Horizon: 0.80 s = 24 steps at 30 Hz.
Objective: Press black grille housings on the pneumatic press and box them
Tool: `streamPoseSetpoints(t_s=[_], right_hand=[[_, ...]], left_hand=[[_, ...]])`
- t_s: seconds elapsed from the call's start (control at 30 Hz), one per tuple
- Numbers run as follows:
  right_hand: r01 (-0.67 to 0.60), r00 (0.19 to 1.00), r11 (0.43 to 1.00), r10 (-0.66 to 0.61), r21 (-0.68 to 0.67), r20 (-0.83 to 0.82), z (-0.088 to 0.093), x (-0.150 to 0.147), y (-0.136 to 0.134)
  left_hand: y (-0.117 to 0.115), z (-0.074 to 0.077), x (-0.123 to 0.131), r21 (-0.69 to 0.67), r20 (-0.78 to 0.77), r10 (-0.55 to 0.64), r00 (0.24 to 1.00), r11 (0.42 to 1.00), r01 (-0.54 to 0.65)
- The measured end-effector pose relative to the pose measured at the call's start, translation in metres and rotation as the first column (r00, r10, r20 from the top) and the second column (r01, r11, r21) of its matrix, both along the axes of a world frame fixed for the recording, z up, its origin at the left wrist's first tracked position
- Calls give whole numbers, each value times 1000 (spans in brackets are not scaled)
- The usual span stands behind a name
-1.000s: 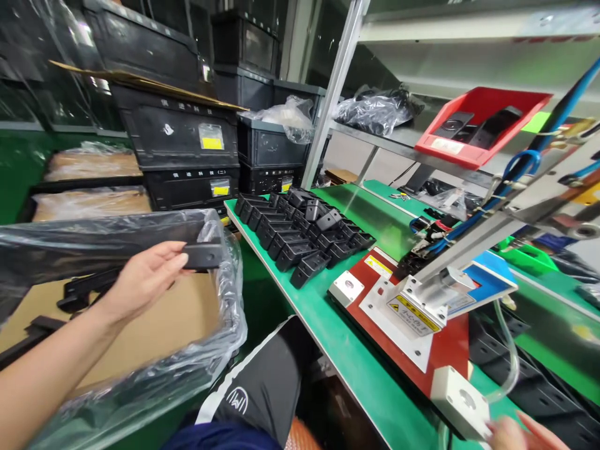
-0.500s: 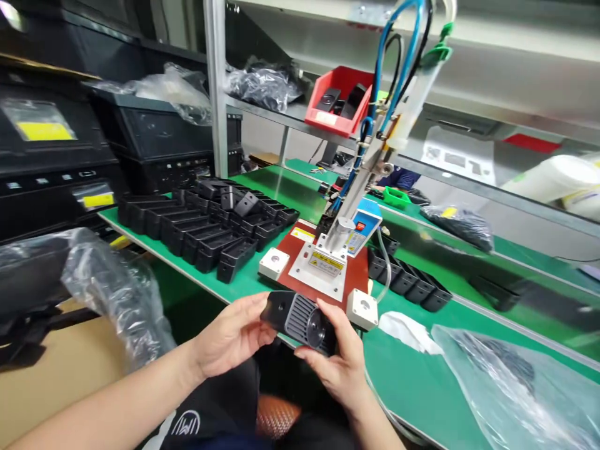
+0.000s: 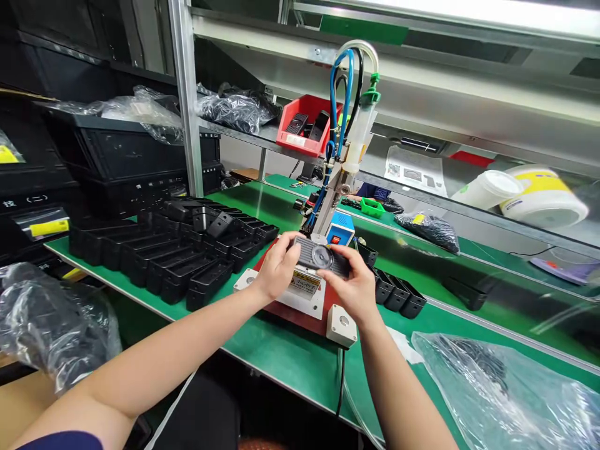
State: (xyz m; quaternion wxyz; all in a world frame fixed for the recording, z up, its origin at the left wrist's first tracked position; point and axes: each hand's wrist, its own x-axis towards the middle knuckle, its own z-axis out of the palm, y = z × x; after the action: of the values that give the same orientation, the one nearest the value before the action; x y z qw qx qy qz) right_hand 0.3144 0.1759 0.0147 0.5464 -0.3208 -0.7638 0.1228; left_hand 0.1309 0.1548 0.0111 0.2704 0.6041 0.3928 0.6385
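Observation:
Both my hands hold one black ribbed plastic part [image 3: 319, 256] over the red fixture base [image 3: 300, 310] of a small dispensing machine. My left hand [image 3: 276, 269] grips its left end with fingers curled over the top. My right hand [image 3: 356, 284] pinches its right end. The part has a round boss in its middle. Above it stands the machine's syringe [image 3: 360, 134] with blue hoses [image 3: 338, 94]. A white button box [image 3: 342, 324] sits on the fixture's near right corner, just below my right wrist.
Rows of black plastic housings [image 3: 159, 256] lie on the green bench [image 3: 281, 350] to the left, more [image 3: 396, 294] to the right. A clear bag [image 3: 497, 387] lies near right. A red bin [image 3: 304, 128] sits on the shelf. Black crates [image 3: 117, 156] stand far left.
My hands carried the black part up and forward from near my lap to over the red fixture under the syringe. The view swung right and up.

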Motion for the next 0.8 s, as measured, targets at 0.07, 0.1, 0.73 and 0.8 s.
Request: streamPoseSetpoints(t_s=[0.07,0.1,0.73,0.8], right_hand=[[4,999,1000,-4,3,-42,13,-1,25],[6,998,1000,-6,-1,-56,17,-1,37],[-21,997,995,14,-98,-70,2,-8,67],[21,997,997,-27,-80,-76,-1,-11,64]], left_hand=[[22,9,5,-21,12,54,998,998,-54],[31,12,8,-34,22,66,998,997,-65],[58,-13,10,-94,40,79,996,993,-75],[63,-12,7,-90,12,67,998,994,-65]])
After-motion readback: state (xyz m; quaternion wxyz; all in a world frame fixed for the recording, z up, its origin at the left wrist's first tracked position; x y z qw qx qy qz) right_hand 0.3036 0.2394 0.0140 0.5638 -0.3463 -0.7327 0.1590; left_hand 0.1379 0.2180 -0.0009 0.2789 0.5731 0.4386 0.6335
